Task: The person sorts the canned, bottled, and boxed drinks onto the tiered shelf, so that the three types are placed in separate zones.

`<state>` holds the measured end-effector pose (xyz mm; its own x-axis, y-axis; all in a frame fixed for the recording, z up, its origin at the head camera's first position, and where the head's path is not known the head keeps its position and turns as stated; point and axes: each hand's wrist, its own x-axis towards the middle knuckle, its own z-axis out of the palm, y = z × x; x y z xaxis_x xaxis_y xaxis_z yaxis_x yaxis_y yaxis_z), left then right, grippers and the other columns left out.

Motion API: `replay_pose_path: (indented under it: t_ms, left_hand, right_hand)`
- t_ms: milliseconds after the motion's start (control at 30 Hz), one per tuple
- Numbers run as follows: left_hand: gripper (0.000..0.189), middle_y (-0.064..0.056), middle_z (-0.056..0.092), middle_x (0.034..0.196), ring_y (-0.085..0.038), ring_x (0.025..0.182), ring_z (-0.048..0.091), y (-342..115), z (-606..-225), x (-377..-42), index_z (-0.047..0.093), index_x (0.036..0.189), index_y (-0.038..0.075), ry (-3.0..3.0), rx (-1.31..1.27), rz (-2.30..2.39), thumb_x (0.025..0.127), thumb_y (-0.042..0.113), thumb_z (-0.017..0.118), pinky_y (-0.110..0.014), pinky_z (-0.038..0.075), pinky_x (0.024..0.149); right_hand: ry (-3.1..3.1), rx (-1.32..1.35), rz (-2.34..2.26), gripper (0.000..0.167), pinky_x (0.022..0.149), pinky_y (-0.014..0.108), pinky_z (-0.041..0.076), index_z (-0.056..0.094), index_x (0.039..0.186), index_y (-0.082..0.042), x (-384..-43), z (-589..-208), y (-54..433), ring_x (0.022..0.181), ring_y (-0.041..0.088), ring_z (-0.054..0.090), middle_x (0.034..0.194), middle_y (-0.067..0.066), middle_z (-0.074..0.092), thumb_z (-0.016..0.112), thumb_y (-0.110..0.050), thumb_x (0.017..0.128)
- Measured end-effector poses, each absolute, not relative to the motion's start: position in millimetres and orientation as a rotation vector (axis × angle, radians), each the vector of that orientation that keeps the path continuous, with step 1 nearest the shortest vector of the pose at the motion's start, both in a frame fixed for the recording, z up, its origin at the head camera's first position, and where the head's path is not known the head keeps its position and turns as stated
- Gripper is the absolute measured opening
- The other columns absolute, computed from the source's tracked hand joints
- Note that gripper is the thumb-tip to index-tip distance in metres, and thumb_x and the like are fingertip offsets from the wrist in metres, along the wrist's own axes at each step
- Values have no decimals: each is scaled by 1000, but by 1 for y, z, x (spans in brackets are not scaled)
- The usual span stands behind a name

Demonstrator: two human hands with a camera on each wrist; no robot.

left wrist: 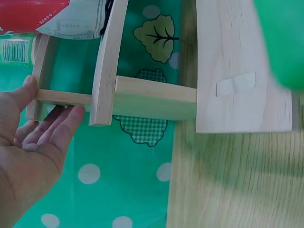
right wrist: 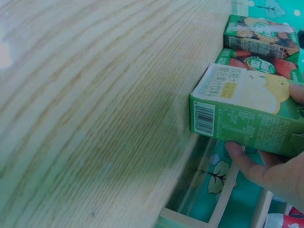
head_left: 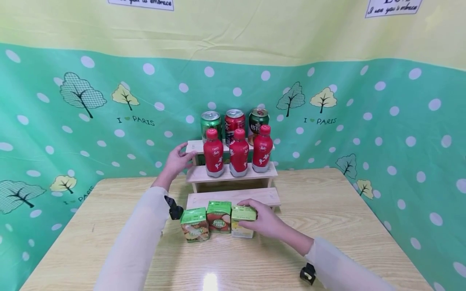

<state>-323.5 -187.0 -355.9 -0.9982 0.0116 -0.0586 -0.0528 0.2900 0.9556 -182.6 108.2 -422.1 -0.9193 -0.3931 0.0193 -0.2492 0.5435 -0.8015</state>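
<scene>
A three-tier wooden display shelf point(head_left: 233, 197) stands on the table. At its upper left end my left hand point(head_left: 178, 159) holds the top tier; in the left wrist view the thumb lies at the plank's edge and the fingers by the side strut point(left wrist: 61, 97). My right hand point(head_left: 265, 220) grips a yellow-and-green juice carton point(head_left: 242, 228) in front of the bottom tier. In the right wrist view that carton point(right wrist: 247, 107) sits between thumb and fingers. Two other cartons, one with a red front point(head_left: 219, 218) and one brownish point(head_left: 195, 226), stand to its left.
Three red bottles, among them the middle bottle point(head_left: 238, 155), stand on the middle tier. Behind them the top tier bears a green can point(head_left: 210, 121), a red can point(head_left: 234, 121) and a dark green can point(head_left: 258, 121). A polka-dot cloth point(head_left: 145, 101) hangs behind the table point(head_left: 327, 210).
</scene>
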Motion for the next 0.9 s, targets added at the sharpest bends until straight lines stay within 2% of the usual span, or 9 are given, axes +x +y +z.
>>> replay_pose_path:
  t_ms: [267, 500, 667, 900]
  left_hand:
    - [68, -22, 41, 143, -34, 125, 50, -189, -355, -326, 19, 150, 16, 2507, -50, 1792, 95, 29, 55, -43, 50, 99]
    - [69, -23, 39, 144, -35, 124, 51, -190, -356, -326, 18, 151, 17, 2494, -48, 1778, 94, 31, 55, -44, 48, 101]
    - [69, -23, 39, 144, -35, 123, 52, -192, -355, -326, 18, 150, 16, 2510, -35, 1738, 94, 32, 55, -43, 46, 102]
    - [71, -24, 37, 144, -35, 124, 51, -194, -351, -325, 16, 150, 14, 2497, -11, 1735, 94, 31, 56, -42, 46, 103]
  right_hand:
    - [2598, -545, -1350, 50, 86, 32, 53, 57, 123, -23, -180, -418, 117, 106, 18, 56, 123, 1, 59, 77, -27, 77]
    - [2628, -527, -1360, 48, 90, 32, 53, 57, 121, -24, -178, -408, 127, 108, 17, 56, 123, -1, 59, 77, -25, 77]
    - [2645, -544, -1353, 49, 82, 28, 54, 58, 122, -21, -178, -395, 133, 100, 17, 57, 121, 2, 58, 78, -22, 77]
    - [2684, -512, -1312, 50, 76, 27, 55, 57, 122, -24, -186, -373, 139, 96, 18, 56, 115, 4, 58, 78, -20, 77]
